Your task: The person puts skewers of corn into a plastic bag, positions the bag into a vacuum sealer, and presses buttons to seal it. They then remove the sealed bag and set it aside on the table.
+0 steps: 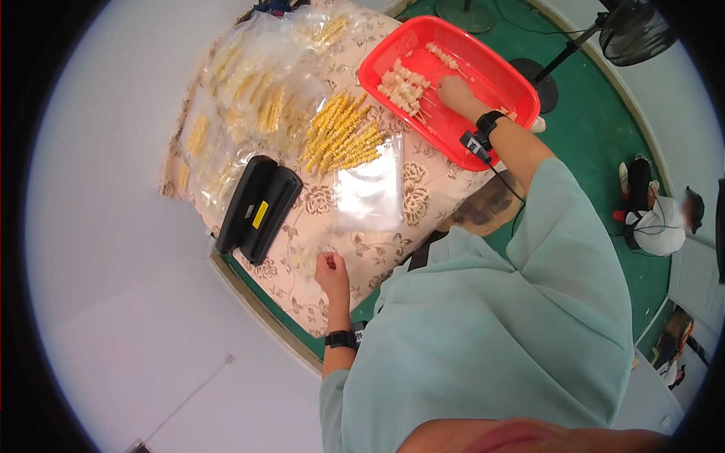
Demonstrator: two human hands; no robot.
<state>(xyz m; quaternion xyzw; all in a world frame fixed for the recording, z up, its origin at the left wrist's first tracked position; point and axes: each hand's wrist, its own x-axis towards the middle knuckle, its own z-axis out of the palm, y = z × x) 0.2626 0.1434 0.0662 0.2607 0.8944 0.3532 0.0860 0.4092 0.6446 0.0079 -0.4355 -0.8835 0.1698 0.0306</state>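
Observation:
My right hand (456, 93) reaches into a red plastic basket (491, 68), its fingers bunched at the stick ends of several skewers of pale, whitish pieces (404, 87). Whether a stick is in its grasp I cannot make out. One more pale skewer (445, 58) lies apart, nearer the basket's far side. Low over the table's front part, my left hand (332, 272) is closed on a clear plastic bag (305, 258), which looks faintly pale inside. A pile of yellow, corn-like skewers (340, 136) lies between the hands, beside a stack of flat clear bags (370, 189).
A black vacuum-sealer-like device (260, 211) stands open on the floral tablecloth (317, 200). Several filled clear bags (249, 83) cover the far left. Beyond the basket are black fans (634, 34) on the green floor (581, 121); another person (657, 226) is at the right.

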